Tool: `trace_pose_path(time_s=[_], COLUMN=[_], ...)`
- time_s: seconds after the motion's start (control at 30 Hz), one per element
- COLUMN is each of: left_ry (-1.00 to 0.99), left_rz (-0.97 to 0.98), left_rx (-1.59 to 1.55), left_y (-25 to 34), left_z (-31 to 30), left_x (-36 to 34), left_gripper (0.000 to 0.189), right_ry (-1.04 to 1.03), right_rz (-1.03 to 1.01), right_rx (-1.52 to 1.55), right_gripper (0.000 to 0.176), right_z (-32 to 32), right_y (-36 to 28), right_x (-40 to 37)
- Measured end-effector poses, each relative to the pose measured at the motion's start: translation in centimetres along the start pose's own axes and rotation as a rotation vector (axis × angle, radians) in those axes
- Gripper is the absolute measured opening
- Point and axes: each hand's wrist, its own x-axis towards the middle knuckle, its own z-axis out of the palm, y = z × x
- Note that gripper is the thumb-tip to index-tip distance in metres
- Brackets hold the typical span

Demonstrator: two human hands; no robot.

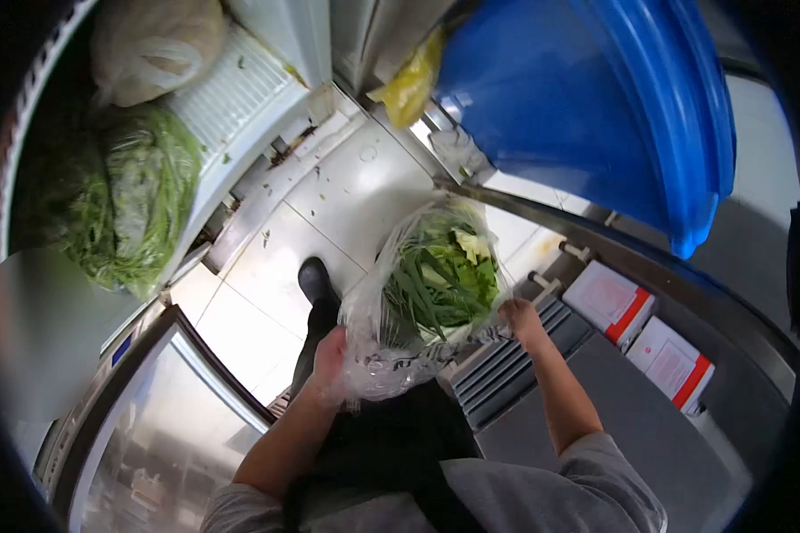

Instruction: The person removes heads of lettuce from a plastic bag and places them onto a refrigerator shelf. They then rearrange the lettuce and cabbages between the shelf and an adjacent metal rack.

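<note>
I hold a clear plastic bag [431,284] full of green leafy vegetables in front of me, above the tiled floor. My left hand [331,354] grips the bag's near-left edge. My right hand [520,320] grips its right edge, close to a steel counter. The bag's mouth is spread between both hands, and long green stalks and paler leaves show inside.
A bagged bunch of greens [129,191] and a pale bag [156,44] lie on a white surface at upper left. A blue bin [596,98] stands upper right, a yellow bag [413,84] beside it. Two red-and-white boxes [609,302] rest on the steel counter [649,426]. My shoe [316,280] is on the floor.
</note>
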Motion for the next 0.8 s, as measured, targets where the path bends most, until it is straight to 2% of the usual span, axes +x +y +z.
trace_pose_path(time_s=[0.03,0.07,0.17,0.23,0.27,0.3,0.33,0.37,0.4,0.43,0.47,0.5,0.53,0.57,0.6,0.7,0.77,0.8], left_ry=[-0.117,-0.232,-0.437,0.055,0.054,0.033,0.015,0.02,0.204,0.392,0.394,0.356,0.316,0.259,0.248,0.183,0.165,0.168], left_rz=[-0.013,-0.029,-0.055,0.216,0.236,0.352,0.468,0.488,0.543,0.603,0.636,0.714,0.789,0.813,0.865,0.921,1.15,1.293], left_rx=[-0.041,-0.08,0.175,0.988,0.999,1.125,1.247,1.257,1.347,1.425,1.428,1.551,1.676,1.806,1.853,1.85,1.868,1.899], left_y=[0.7,1.4,3.5,3.2,3.3,3.5,3.7,4.0,4.5,5.2,5.4,5.0,4.7,4.8,4.3,3.5,3.4,3.5], left_z=[2.8,5.4,11.9,19.0,20.6,22.0,23.0,23.7,24.1,24.3,23.8,22.7,21.2,18.8,18.8,18.8,21.0,23.0], left_x=[0.1,0.4,3.6,4.7,5.9,7.1,8.0,9.0,9.9,10.6,10.6,10.2,10.0,10.1,8.0,1.3,-3.6,-6.3], left_gripper=[0.041,0.04,0.039,0.038,0.038,0.042,0.047,0.047,0.053,0.06,0.06,0.068,0.076,0.077,0.072,0.058,0.044,0.039], right_ry=[-0.051,-0.049,0.019,0.039,0.038,0.017,-0.074,-0.17,-0.143,-0.24,-0.339,-0.369,-0.336,-0.556,-0.502,-0.456,-0.429,-0.466], right_rz=[0.187,0.164,-0.072,-0.173,-0.204,0.032,0.121,0.213,-0.011,0.081,0.176,-0.022,-0.002,-0.064,0.0,-0.151,-0.605,-0.476], right_rx=[0.158,0.156,0.205,0.321,0.424,0.883,0.97,1.05,0.735,0.879,1.016,0.983,1.083,1.305,1.423,1.467,0.902,0.723], right_gripper=[0.024,0.024,0.029,0.031,0.03,0.025,0.02,0.015,0.012,0.013,0.017,0.012,0.013,0.017,0.021,0.028,0.034,0.035], right_z=[-0.5,-0.9,-2.0,-2.2,-1.7,0.4,0.9,1.8,4.1,6.7,9.4,11.3,12.9,16.3,15.7,14.2,14.3,11.3], right_y=[-1.8,-2.1,-2.4,-2.8,-2.7,-1.3,-2.4,-4.0,-4.7,-6.5,-9.0,-12.3,-16.5,-16.5,-20.1,-25.0,-24.5,-25.3], right_x=[-0.6,-0.7,0.0,1.3,2.5,5.7,7.0,8.0,9.3,10.4,10.8,9.6,8.8,12.0,9.1,3.5,2.5,-2.0])
